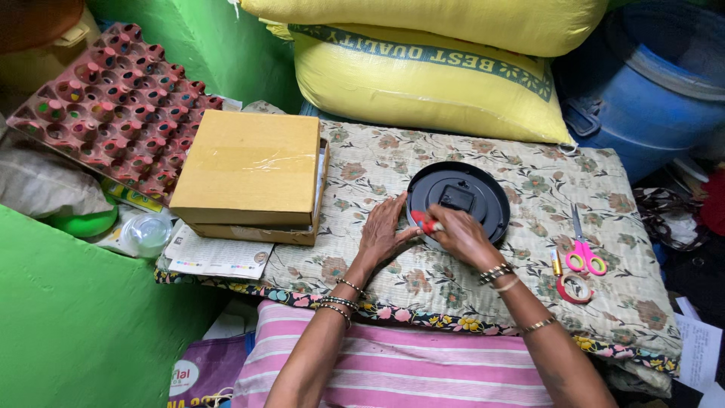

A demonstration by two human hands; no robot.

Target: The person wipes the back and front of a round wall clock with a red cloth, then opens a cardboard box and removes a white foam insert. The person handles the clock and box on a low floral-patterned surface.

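Observation:
A round black wall clock [483,198] lies face down on a floral cloth [468,295], its square movement box showing at the centre. My left hand [384,233] rests flat on the cloth, fingertips against the clock's left rim. My right hand [461,236] is closed around a small red and white object [424,221] at the clock's lower left edge; what the object is cannot be told.
A cardboard box [249,170] sits left of the clock over printed papers [219,258]. Pink-handled scissors [583,251] and a red tape roll [575,288] lie to the right. Yellow sacks [430,75], a blue drum [649,91] and a reddish egg tray [121,106] stand behind.

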